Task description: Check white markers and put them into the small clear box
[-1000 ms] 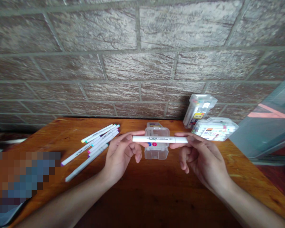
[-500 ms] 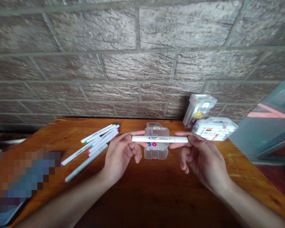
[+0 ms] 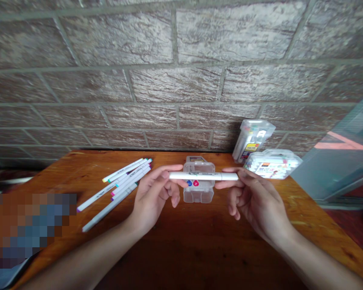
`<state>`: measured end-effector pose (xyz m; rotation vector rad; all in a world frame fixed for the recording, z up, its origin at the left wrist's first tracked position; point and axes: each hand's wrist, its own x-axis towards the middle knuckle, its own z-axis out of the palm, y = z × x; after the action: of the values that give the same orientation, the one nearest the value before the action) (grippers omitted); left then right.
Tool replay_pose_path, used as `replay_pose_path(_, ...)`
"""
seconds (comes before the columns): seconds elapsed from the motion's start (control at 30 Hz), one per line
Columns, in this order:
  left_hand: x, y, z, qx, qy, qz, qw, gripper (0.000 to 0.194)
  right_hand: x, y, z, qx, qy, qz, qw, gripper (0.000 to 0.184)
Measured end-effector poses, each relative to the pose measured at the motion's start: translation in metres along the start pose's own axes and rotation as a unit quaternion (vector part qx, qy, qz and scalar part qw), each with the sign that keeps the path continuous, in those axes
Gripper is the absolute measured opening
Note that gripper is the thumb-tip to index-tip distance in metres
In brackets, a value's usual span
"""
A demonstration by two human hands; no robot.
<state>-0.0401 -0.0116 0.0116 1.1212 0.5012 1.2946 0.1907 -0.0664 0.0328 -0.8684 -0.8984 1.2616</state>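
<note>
A white marker pen (image 3: 204, 176) with black print lies level in the air between my two hands. My left hand (image 3: 154, 195) pinches its left end between thumb and fingers. The right end is pinched the same way by my right hand (image 3: 257, 199). Behind and below the marker, a clear plastic case (image 3: 199, 195) stands on the table, with a blue and a red round mark on it; the pen covers part of it. Left of my left hand, several white markers (image 3: 130, 177) with coloured ends lie in a loose pile.
The wooden table (image 3: 199, 245) meets a brick wall (image 3: 157, 84). At the back right stand a tall clear case of markers (image 3: 249, 141) and a wider clear case with a handle (image 3: 274, 165). A pixelated patch (image 3: 27, 233) covers something at the left edge.
The marker has rolled slightly between my fingers, so its print now faces more upward. Both hands stay in nearly the same place.
</note>
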Motion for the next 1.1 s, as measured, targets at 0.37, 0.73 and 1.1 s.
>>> replay_pose_path(0.37, -0.0011, -0.0044, -0.0031, 0.104, -0.008, 0.034, 0.994, 0.025, -0.0008, 0.0048, -0.0045, -0.059, -0.025, -0.051, 0.997, 0.020)
replay_pose_path(0.73, -0.0010, 0.0010, -0.0005, 0.234, 0.007, 0.037, 0.972, 0.024, -0.0028, 0.0064, -0.0027, -0.190, -0.005, -0.128, 0.973, 0.021)
replay_pose_path(1.1, -0.0036, -0.0016, -0.0022, 0.264, 0.011, 0.051, 0.963, 0.024, -0.0010, 0.0076, -0.0034, -0.166, -0.003, -0.118, 0.979, 0.025)
